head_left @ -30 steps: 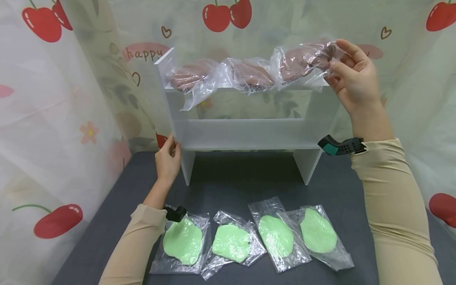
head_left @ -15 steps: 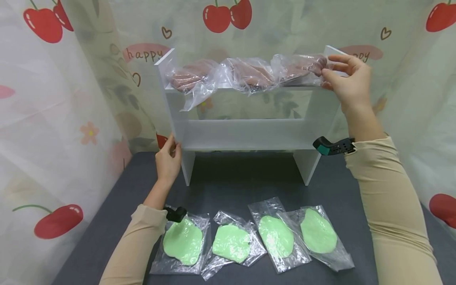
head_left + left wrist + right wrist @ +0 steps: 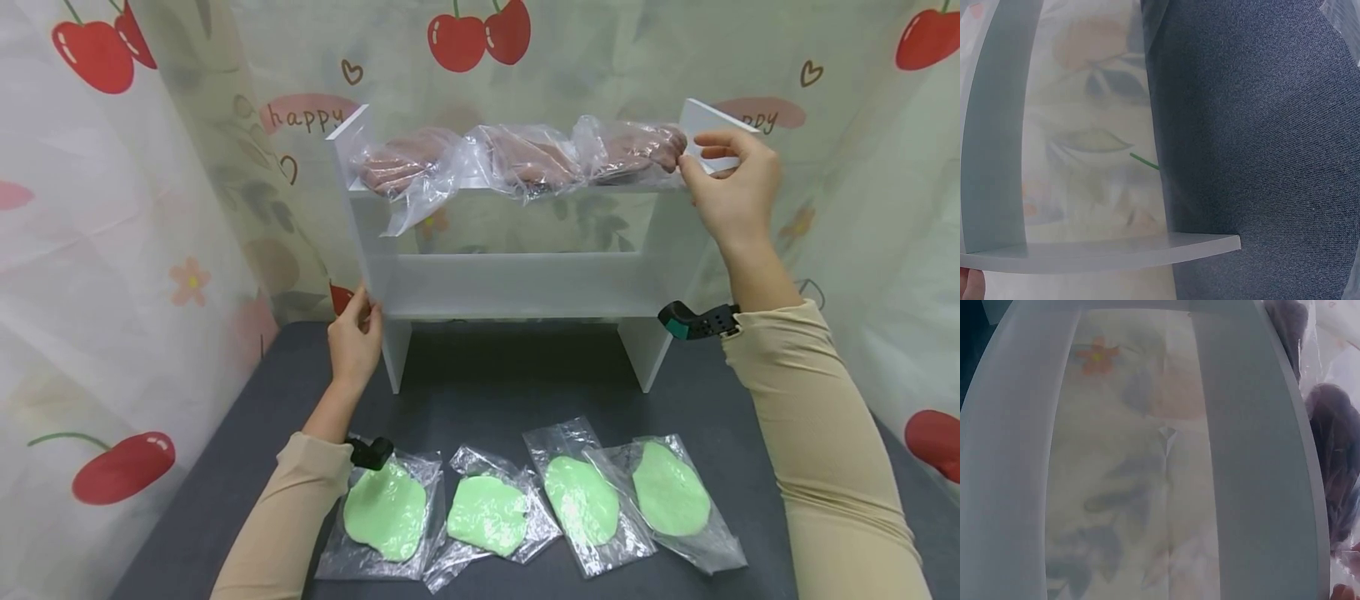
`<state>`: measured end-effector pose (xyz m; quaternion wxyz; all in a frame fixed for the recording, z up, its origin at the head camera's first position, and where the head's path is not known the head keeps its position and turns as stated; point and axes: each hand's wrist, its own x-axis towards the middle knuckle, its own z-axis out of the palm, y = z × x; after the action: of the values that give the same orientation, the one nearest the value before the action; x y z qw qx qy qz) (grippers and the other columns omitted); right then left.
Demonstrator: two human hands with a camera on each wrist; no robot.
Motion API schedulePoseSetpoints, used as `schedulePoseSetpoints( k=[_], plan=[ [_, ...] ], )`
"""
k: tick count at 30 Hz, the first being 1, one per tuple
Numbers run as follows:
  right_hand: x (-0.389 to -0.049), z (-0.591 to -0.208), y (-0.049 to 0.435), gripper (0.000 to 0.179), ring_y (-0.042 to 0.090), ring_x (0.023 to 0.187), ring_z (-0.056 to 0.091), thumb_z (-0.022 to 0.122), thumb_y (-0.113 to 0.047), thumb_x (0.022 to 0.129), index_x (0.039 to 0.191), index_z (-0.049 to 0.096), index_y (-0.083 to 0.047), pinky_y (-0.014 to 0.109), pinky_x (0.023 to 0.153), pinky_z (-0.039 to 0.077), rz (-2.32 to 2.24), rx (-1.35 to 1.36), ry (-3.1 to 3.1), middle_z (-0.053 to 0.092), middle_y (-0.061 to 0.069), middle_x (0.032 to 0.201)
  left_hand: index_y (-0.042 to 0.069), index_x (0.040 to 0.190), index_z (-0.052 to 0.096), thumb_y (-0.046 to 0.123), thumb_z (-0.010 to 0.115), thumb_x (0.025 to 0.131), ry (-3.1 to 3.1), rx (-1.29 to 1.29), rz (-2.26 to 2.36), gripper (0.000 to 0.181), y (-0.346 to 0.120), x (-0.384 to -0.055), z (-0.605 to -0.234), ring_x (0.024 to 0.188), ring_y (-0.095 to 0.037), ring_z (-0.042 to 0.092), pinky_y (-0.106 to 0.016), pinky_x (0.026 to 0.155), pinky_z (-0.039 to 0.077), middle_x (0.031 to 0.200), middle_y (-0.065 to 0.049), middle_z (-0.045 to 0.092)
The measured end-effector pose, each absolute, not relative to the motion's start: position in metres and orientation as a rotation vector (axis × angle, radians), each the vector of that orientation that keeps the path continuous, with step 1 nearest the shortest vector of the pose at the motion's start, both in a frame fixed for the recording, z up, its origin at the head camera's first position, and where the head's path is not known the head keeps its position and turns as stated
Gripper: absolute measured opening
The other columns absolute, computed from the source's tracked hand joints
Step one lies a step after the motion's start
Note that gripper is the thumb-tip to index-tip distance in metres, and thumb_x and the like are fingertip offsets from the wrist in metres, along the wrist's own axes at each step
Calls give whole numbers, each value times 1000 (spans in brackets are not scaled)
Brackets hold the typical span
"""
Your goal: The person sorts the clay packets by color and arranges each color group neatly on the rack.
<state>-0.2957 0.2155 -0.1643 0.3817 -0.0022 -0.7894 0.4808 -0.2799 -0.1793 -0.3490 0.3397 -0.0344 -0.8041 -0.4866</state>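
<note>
A white shelf unit (image 3: 517,283) stands on the dark table. Along its top board lie three clear plastic bags, each with a reddish-brown, ridged lump inside: a left bag (image 3: 405,160), a middle bag (image 3: 532,158) and a right bag (image 3: 630,152). My right hand (image 3: 735,187) is at the end of the right bag, thumb near the plastic and fingers spread apart from it; whether the thumb touches is unclear. Lower down, my left hand (image 3: 354,342) grips the edge of the left side panel (image 3: 1104,256). A bit of that hand shows at the corner of the left wrist view.
In front lie clear bags with flat, light-green pieces: a leftmost bag (image 3: 385,508), a second (image 3: 487,514), a third (image 3: 581,498) and a rightmost (image 3: 670,490), the last two overlapping. Printed curtains (image 3: 150,275) hang behind and beside the dark table (image 3: 517,421).
My right hand has come down and left, lowering the right bag's raised end onto the top board. Its fingers have since spread away from the bag. The left hand keeps its place.
</note>
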Motion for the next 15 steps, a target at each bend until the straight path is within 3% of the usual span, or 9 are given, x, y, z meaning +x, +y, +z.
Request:
schedulePoseSetpoints(
  k=[4, 11, 15],
  plan=[
    [-293, -167, 218, 19, -6, 56, 48, 66, -18, 82, 100, 72, -13, 8, 59, 41, 1272, 9, -1985, 52, -22, 75, 11, 137, 48, 6, 54, 93, -2096, -91, -1265, 45, -179, -280, -350, 103, -30, 66, -45, 80, 56, 122, -18, 62],
    [-279, -172, 225, 14, -2, 49, 49, 65, -11, 84, 96, 68, -16, 7, 47, 45, 1482, 60, -1962, 54, -12, 83, 13, 138, 48, 4, 54, 93, -2091, -97, -1242, 46, -179, -280, -349, 102, -31, 66, -47, 80, 55, 120, -18, 63],
    [-270, -179, 229, 14, 0, 52, 53, 64, -11, 85, 99, 67, -14, 8, 50, 47, 1560, 71, -1956, 54, -9, 86, 14, 137, 49, 4, 54, 92, -2088, -95, -1240, 46, -179, -281, -349, 102, -30, 66, -46, 79, 56, 120, -17, 63]
  ],
)
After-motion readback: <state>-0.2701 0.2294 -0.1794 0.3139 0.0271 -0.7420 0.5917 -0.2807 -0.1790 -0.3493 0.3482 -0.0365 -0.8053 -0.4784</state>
